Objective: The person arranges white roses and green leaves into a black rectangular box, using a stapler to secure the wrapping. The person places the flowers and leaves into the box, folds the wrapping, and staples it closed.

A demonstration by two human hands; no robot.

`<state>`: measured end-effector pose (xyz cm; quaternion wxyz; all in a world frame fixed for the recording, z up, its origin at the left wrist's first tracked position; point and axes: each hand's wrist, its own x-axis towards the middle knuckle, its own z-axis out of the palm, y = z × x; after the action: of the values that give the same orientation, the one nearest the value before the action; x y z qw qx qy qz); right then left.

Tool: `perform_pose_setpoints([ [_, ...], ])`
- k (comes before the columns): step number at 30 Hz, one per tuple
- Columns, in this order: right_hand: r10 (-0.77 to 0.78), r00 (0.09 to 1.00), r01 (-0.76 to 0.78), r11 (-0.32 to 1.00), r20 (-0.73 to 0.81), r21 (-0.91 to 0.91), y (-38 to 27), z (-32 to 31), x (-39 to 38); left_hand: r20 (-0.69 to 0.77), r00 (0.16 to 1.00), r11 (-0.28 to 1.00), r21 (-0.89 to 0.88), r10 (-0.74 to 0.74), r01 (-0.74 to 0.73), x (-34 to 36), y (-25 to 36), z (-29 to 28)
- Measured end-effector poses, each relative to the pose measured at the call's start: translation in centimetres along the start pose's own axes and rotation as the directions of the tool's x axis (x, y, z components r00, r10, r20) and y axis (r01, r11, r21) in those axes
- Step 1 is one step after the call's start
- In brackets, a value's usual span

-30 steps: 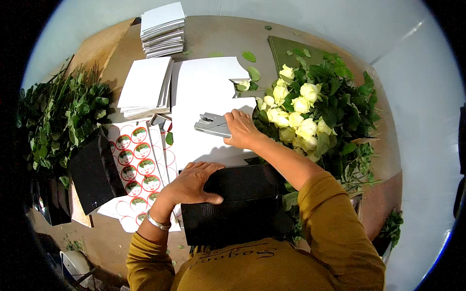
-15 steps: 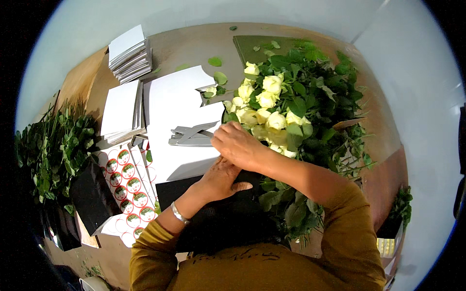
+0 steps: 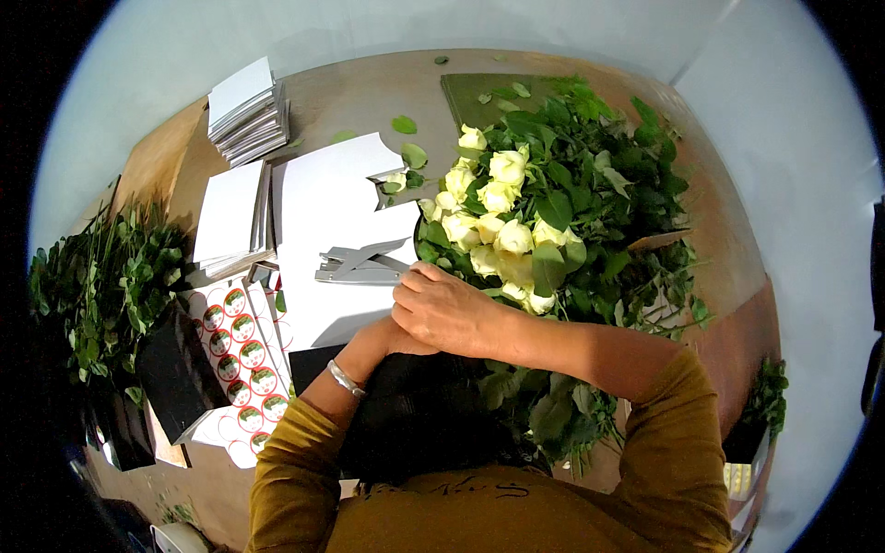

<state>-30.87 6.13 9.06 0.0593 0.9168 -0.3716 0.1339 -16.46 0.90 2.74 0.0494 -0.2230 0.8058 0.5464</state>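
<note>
Pale walls (image 3: pixel 396 32) behind a brown table (image 3: pixel 359 92), bright light on the work area. Clock positions taken from the hands.

Right hand (image 3: pixel 438 309) lies over the left hand (image 3: pixel 403 335), touching it. Right fingers are curled; can't tell what they grip, if anything. Left fingers are hidden under the right hand, so can't tell that grip either. Silver bracelet (image 3: pixel 346 379) on the left wrist.

Grey stapler (image 3: pixel 355 264) sits at 10 to 11 o'clock on a white sheet (image 3: pixel 323 203), handle arms spread, handle end right by the right fingers. Contact there unclear. Black panel (image 3: pixel 415 415) at 6 o'clock, under the hands and against the torso; detail lost in the dark.

Cream roses (image 3: pixel 507 235) at 1 to 2 o'clock, heads toward the sheet, leafy stems (image 3: pixel 636 194) running out to 2. Green mat (image 3: pixel 470 97) between 12 and 1, partly under the leaves.

Near card stack (image 3: pixel 228 212) at 10, far card stack (image 3: pixel 247 115) at 11. Round red-rimmed stickers (image 3: pixel 241 359) on sheets between 8 and 9, black sleeve (image 3: pixel 180 373) beside them. Green foliage (image 3: pixel 101 295) at 9.
</note>
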Motion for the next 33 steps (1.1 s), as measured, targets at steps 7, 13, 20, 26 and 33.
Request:
perform_pose_setpoints([
  [7, 0.351, 0.8, -0.532, 0.79, 0.487, 0.305, 2.8, 2.1, -1.5, 0.044, 0.999, 0.994, 0.111, 0.001, -0.006, 2.1, 1.0, 0.6],
  [13, 0.409, 0.402, -0.889, 0.388, 0.819, 0.242, 5.3, 8.6, -5.2, 0.129, 0.982, 0.971, 0.211, -0.139, 0.11, 2.3, 1.8, 0.2],
  [20, 0.349, 0.312, -0.946, 0.197, 0.884, 0.256, 6.5, 10.6, -6.5, 0.17, 0.964, 0.961, 0.219, -0.205, 0.166, 1.4, 3.1, -0.7],
  [26, 0.124, 0.4, -0.916, 0.071, 0.908, 0.394, 6.1, 5.9, -6.4, 0.057, 0.997, 0.997, 0.054, -0.049, 0.045, -1.1, 5.4, -1.8],
  [33, 0.235, 0.565, -0.808, -0.035, 0.791, 0.588, 3.6, 2.3, -5.4, 0.072, 0.997, 0.99, 0.143, 0.004, -0.014, -1.7, 4.0, -2.5],
])
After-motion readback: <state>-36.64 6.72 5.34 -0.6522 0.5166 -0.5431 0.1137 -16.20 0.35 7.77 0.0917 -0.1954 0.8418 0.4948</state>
